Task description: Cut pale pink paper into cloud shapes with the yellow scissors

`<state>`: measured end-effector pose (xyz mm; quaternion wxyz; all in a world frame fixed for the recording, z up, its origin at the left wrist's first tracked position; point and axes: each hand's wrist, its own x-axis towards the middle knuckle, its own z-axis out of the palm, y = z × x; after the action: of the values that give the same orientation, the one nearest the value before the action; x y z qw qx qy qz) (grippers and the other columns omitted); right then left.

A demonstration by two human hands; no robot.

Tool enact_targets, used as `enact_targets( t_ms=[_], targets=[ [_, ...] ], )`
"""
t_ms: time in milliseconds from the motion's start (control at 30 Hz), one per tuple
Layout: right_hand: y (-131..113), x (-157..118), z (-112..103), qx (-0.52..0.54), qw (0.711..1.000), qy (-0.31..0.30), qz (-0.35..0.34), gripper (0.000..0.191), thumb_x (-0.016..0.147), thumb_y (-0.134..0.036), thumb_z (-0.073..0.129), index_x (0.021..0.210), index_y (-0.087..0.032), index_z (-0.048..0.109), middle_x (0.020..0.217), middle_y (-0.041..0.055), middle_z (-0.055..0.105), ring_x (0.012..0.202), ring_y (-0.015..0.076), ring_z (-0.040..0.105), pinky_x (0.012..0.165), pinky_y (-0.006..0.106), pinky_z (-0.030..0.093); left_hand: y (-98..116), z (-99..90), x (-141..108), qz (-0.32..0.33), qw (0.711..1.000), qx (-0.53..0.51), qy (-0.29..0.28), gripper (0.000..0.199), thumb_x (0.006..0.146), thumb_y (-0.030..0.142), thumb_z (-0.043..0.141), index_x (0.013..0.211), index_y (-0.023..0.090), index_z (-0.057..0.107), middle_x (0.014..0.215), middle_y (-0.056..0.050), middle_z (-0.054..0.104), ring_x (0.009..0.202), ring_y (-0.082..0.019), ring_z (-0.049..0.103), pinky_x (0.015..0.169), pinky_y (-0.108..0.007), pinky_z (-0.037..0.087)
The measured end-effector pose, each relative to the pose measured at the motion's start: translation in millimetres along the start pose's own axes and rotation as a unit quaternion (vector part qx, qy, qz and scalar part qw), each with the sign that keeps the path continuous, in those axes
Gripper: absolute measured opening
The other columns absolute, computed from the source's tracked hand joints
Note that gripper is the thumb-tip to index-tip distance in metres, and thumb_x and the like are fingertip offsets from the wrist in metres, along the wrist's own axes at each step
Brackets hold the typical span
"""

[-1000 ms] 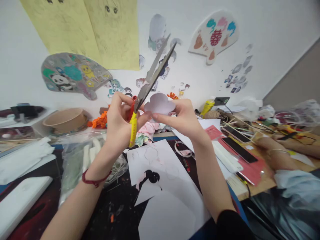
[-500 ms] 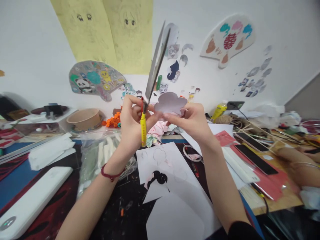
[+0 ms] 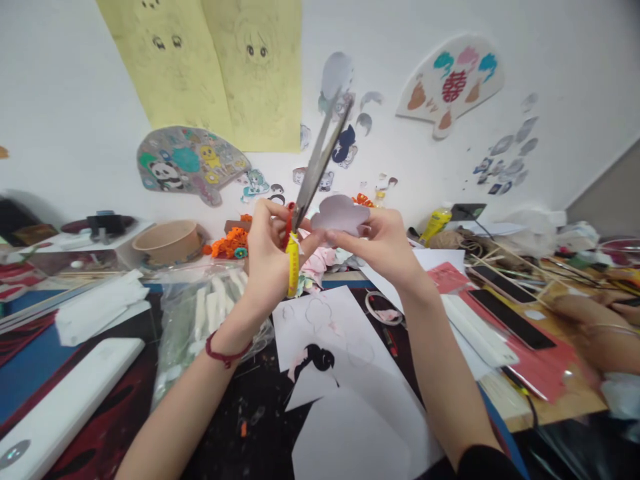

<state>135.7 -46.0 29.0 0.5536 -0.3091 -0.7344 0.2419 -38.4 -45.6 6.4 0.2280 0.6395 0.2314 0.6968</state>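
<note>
My left hand [image 3: 273, 250] has the yellow-and-red handles of the scissors [image 3: 320, 160] hooked in it, blades pointing up with a narrow gap between them. Its thumb and finger also reach the left edge of a cloud-shaped grey-white paper cutout [image 3: 340, 215]. My right hand [image 3: 385, 243] pinches that cutout from the right, thumb in front. Below, on the dark table, lie white paper sheets [image 3: 350, 427] with pencilled cloud outlines and a small figure [image 3: 320, 358] with black hair. Some fingertips are hidden behind the cutout.
A plastic bag of white pieces [image 3: 200, 313] and a white device [image 3: 75, 407] lie left. Phones [image 3: 513, 319] rest on a red folder [image 3: 545, 367] at right, near another person's arm [image 3: 585, 320]. Behind are orange flowers [image 3: 231, 243], a round wooden container [image 3: 167, 241] and a yellow bottle [image 3: 437, 223].
The scissors have tilted further right and their tips stand lower in view. The cutout has shifted slightly down, still between both hands. The camera view has moved a little.
</note>
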Motion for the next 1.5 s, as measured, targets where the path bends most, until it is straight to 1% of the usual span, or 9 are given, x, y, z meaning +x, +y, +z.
enact_targets(
  t_ms=[200,300,400,467,967,1167,1267,1433,1500],
  targets=[
    [17,7,-28,-0.074,0.988,0.132,0.026,0.02,0.071,-0.032,0.081,0.071,-0.014,0.072,0.063,-0.001,0.063,0.061,0.0113,0.056,0.059,0.026,0.042,-18,-17.4,8,0.006,0.976,0.216,0.016,0.052,0.07,0.046,0.083,0.096,0.024,0.044,0.088,0.0,0.059,0.072,-0.014,0.055,0.066,-0.029,0.043],
    [28,11,-53,-0.068,0.961,0.255,0.079,0.019,0.068,-0.031,0.081,0.067,-0.015,0.071,0.057,-0.0006,0.063,0.053,0.0135,0.059,0.052,0.027,0.042,-28,-37.3,18,0.099,0.92,0.372,0.065,0.064,0.061,0.055,0.086,0.101,0.023,0.049,0.095,-0.006,0.059,0.082,-0.024,0.057,0.077,-0.04,0.043],
    [32,11,-76,-0.051,0.928,0.358,0.084,0.016,0.063,-0.025,0.083,0.062,-0.015,0.071,0.053,0.0,0.062,0.05,0.0146,0.06,0.049,0.028,0.042,-32,-59.0,24,0.199,0.85,0.489,0.012,0.054,0.067,0.052,0.082,0.105,0.025,0.056,0.117,-0.017,0.06,0.105,-0.037,0.055,0.094,-0.056,0.036],
    [30,10,-84,-0.046,0.922,0.377,0.077,0.016,0.063,-0.023,0.083,0.061,-0.016,0.07,0.053,0.0004,0.061,0.048,0.0139,0.059,0.048,0.029,0.042,-33,-69.3,25,0.223,0.838,0.498,-0.022,0.039,0.074,0.04,0.078,0.106,0.029,0.06,0.125,-0.017,0.06,0.109,-0.037,0.054,0.099,-0.059,0.033],
    [16,5,-73,0.0,0.949,0.31,0.051,0.016,0.064,-0.022,0.084,0.062,-0.014,0.071,0.055,0.0023,0.062,0.047,0.0109,0.055,0.05,0.029,0.043,-28,-74.7,26,0.213,0.882,0.419,-0.019,0.019,0.073,0.025,0.073,0.086,0.028,0.061,0.1,-0.009,0.065,0.101,-0.032,0.057,0.099,-0.059,0.033],
    [16,5,-75,-0.014,0.946,0.322,0.043,0.016,0.064,-0.021,0.084,0.059,-0.016,0.07,0.054,0.0008,0.06,0.044,0.0112,0.055,0.047,0.029,0.043,-42,-67.3,20,0.264,0.774,0.553,-0.16,0.025,0.079,0.025,0.064,0.103,0.03,0.06,0.112,-0.008,0.066,0.098,-0.029,0.056,0.089,-0.046,0.038],
    [17,4,-75,-0.026,0.949,0.313,0.035,0.017,0.066,-0.024,0.084,0.062,-0.016,0.07,0.055,0.0008,0.061,0.046,0.0118,0.055,0.048,0.029,0.044,-46,-58.0,15,0.268,0.752,0.571,-0.193,0.021,0.083,0.025,0.059,0.104,0.029,0.06,0.111,-0.01,0.064,0.095,-0.029,0.055,0.084,-0.044,0.038],
    [17,4,-70,-0.056,0.951,0.302,0.025,0.025,0.067,-0.034,0.085,0.062,-0.017,0.068,0.054,-0.0013,0.059,0.048,0.0125,0.053,0.046,0.028,0.042,-44,-41.7,11,0.183,0.782,0.587,-0.1,0.024,0.081,0.035,0.063,0.1,0.023,0.057,0.101,-0.015,0.063,0.095,-0.034,0.054,0.08,-0.047,0.037],
    [14,2,-68,-0.05,0.958,0.28,0.038,0.025,0.066,-0.033,0.085,0.061,-0.017,0.067,0.053,-0.0014,0.059,0.048,0.0124,0.054,0.046,0.027,0.042,-42,-39.8,13,0.124,0.829,0.545,-0.021,0.026,0.078,0.034,0.068,0.097,0.023,0.054,0.091,-0.011,0.063,0.09,-0.031,0.057,0.081,-0.046,0.038]
  ],
)
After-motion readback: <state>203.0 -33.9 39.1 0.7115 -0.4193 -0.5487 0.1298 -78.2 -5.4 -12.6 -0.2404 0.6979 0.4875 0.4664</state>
